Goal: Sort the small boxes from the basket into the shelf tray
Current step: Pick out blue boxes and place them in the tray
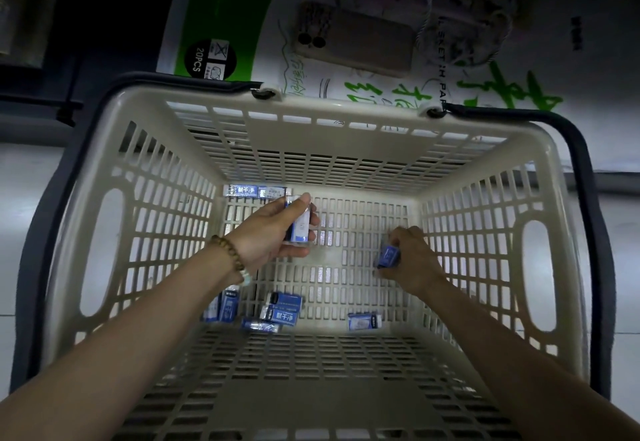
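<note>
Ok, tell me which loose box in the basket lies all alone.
The box at the near edge, right of centre; the other boxes cluster at near left or sit along the far edge.

dim overall; a pale glow comes up through the slotted basket [332, 122] floor, brightest at centre. corners fall dark, edges bow from wide-angle distortion, and small print is soft.

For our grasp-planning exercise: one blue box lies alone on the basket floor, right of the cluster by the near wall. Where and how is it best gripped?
Probably pinch the lone box across its two long sides, coming straight down from above. It lies flat on the basket floor, broad face up, with no other box touching it, and the walls block sideways approaches.
</note>
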